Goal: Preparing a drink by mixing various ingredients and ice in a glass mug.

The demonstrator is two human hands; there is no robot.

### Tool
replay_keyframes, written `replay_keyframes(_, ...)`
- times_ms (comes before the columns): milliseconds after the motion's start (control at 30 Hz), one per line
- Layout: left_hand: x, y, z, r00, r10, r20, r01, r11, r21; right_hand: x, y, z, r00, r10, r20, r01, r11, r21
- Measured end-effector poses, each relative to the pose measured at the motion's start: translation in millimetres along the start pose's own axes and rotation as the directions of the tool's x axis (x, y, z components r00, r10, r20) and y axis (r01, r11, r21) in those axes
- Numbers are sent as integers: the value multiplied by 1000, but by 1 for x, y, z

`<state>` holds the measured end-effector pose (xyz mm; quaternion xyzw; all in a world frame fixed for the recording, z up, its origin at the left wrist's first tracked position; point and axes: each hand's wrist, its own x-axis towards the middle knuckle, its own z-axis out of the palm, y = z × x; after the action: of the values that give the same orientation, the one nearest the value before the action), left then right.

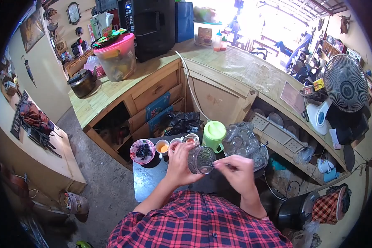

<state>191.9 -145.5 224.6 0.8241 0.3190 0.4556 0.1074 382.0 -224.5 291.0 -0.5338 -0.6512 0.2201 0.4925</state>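
Observation:
My left hand (181,164) grips a clear glass jar or mug (201,159), tilted so that its round opening faces me. The fingers of my right hand (237,170) pinch a thin metal utensil, perhaps a spoon, whose end is at the jar's opening. Behind the jar stand a lidded light-green plastic pitcher (214,135) and small white cups, one with orange contents (162,147). At the left is a pink patterned container (142,152) with black plastic in it. Several clear glasses (243,139) lie heaped in a tray to the right. All this is on a low metal-topped table (147,183).
A wooden counter (235,68) curves around the table, bearing a kettle (82,83), a pink-lidded tub (116,59), a black speaker (152,28) and a fan (345,83). Open shelves beneath it hold dishes. A black lidded bin (297,210) stands at the right.

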Motion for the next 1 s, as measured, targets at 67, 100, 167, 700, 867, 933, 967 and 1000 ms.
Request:
replay_keyframes(67, 1, 2, 2, 1000, 6, 14, -6, 1000, 6, -2, 7, 8, 977, 24, 210, -28, 999, 15)
replay_keyframes(100, 2, 2, 3, 1000, 10, 20, -11, 1000, 13, -3, 8, 6, 977, 24, 211, -28, 1000, 15)
replay_keyframes(167, 0, -3, 7, 1000, -16, 16, 16, 1000, 8, -5, 10, -4, 983, 150, 103, -166, 969, 180)
replay_keyframes(700, -139, -111, 107, 676, -733, 81, 714, 623, -318, -79, 119, -24, 736, 677, -10, -352, 395, 849)
replay_keyframes(867, -168, -130, 124, 654, -750, 95, 744, 617, -256, -96, 135, -20, 625, 775, 92, -169, 19, 986)
replay_keyframes(933, -168, -129, 126, 671, -735, 95, 730, 634, -253, -98, 141, -18, 612, 781, 121, -104, -72, 992)
replay_keyframes(967, -165, -130, 128, 681, -721, 128, 721, 630, -289, -99, 146, -16, 578, 808, 116, -66, -95, 993)
replay_keyframes(1000, -163, -130, 130, 691, -705, 160, 711, 624, -324, -100, 148, -15, 543, 832, 113, -28, -116, 993)
